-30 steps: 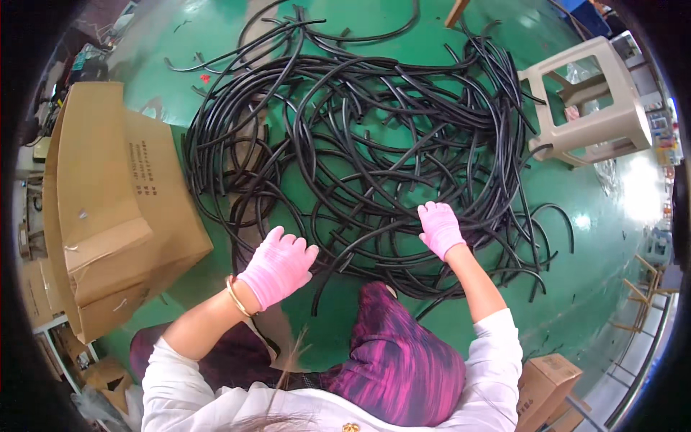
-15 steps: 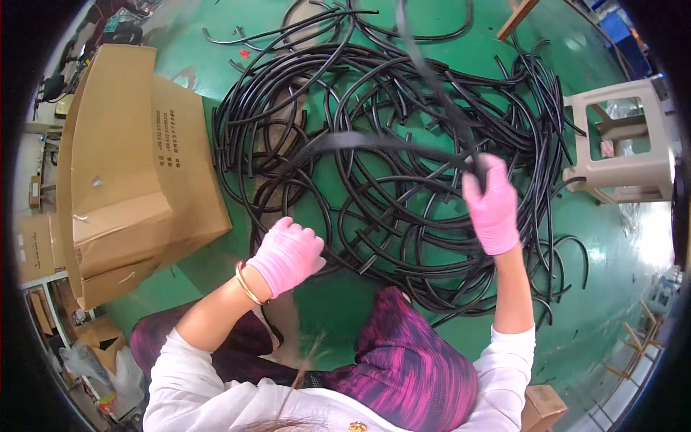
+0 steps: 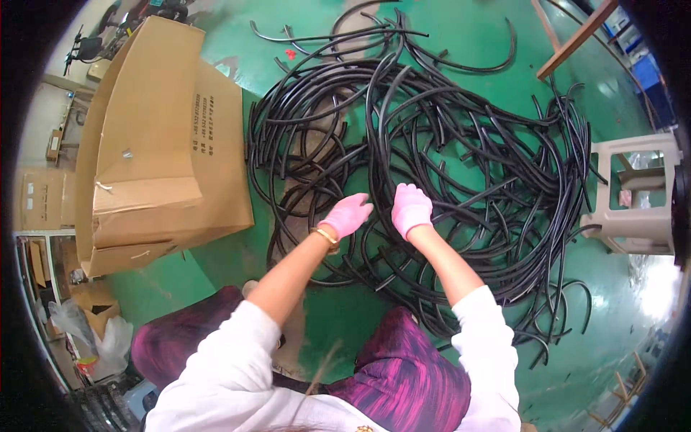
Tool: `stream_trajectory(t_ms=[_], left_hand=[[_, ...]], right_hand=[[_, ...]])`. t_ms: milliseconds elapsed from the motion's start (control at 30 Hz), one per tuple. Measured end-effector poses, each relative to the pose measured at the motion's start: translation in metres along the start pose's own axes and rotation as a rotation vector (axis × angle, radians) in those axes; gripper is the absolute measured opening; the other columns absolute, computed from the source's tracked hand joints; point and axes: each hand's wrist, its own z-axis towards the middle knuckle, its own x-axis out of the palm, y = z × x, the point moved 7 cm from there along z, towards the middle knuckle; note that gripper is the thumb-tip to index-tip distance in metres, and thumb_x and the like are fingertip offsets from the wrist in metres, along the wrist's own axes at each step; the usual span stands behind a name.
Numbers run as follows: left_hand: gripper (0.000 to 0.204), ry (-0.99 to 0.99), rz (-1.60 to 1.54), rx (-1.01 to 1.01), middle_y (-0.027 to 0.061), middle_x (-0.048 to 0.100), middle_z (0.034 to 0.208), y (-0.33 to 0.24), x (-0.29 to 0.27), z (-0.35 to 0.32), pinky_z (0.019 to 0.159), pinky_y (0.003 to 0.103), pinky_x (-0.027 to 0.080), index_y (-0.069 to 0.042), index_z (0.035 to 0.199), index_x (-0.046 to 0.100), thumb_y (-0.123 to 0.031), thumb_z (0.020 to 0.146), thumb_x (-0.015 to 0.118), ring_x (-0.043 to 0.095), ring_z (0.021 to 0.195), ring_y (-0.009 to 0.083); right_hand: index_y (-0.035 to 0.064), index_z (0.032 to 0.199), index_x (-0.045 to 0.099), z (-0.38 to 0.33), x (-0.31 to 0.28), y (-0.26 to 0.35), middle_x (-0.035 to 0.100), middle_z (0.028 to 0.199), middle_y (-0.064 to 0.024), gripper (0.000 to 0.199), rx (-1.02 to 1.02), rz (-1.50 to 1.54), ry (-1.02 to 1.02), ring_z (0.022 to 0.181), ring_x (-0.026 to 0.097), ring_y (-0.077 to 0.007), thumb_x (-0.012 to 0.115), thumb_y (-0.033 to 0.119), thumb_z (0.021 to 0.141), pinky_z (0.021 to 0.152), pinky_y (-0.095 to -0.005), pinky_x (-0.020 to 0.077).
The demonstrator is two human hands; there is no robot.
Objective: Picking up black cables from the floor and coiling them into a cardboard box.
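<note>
A big tangled pile of black rubber hoses lies on the green floor in front of me. Both my hands wear pink gloves and are close together over the pile's near edge. My right hand is curled down around a black hose that rises from between the hands and arcs away over the pile. My left hand reaches toward the same hose with its fingers stretched out to the right; whether it grips the hose is hidden. A gold bracelet sits on my left wrist. My purple-patterned lap is below.
A large brown cardboard box stands to the left of the pile. A beige plastic stool is at the right. A wooden bar lies at the top right. Bags and small boxes crowd the lower left.
My right hand lifted a hose high over the pile and has now come down next to the left hand. The left hand has moved up and right. The view has shifted closer.
</note>
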Motion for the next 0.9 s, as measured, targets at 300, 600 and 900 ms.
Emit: stream_trajectory(t_ms=[300,600,900], left_hand=[[0.025,-0.384,-0.332,-0.013,0.0093,0.063,0.077,-0.015,0.018,-0.005,0.063,0.032,0.049,-0.001,0.1,0.059,-0.023,0.088,0.062,0.059,0.067,0.0172],[0.033,0.155,0.048,0.393,0.0204,0.061,0.094,-0.083,0.09,-0.136,0.075,0.044,0.053,-0.004,0.105,0.054,-0.032,0.09,0.064,0.064,0.087,0.0387],[0.02,-0.649,0.587,0.011,0.0146,0.06,0.092,0.045,-0.121,0.011,0.075,0.045,0.052,-0.008,0.091,0.061,-0.026,0.083,0.068,0.062,0.086,0.0339]], right_hand=[[-0.0023,0.097,0.063,-0.031,-0.021,-0.068,0.067,0.089,-0.0132,0.032,0.153,1.031,0.235,0.078,0.065,-0.0256,0.062,0.023,0.078,0.075,-0.0336,0.0521],[-0.0016,0.104,0.059,-0.096,-0.092,-0.033,0.066,0.094,-0.0102,0.026,0.36,2.04,0.219,0.081,0.065,-0.0227,0.062,0.022,0.093,0.078,-0.0408,0.0564],[0.0035,0.131,0.049,-0.124,-0.091,-0.062,0.056,0.085,-0.0003,0.042,0.049,2.099,0.199,0.07,0.053,-0.0154,0.059,0.022,0.094,0.068,-0.037,0.048]])
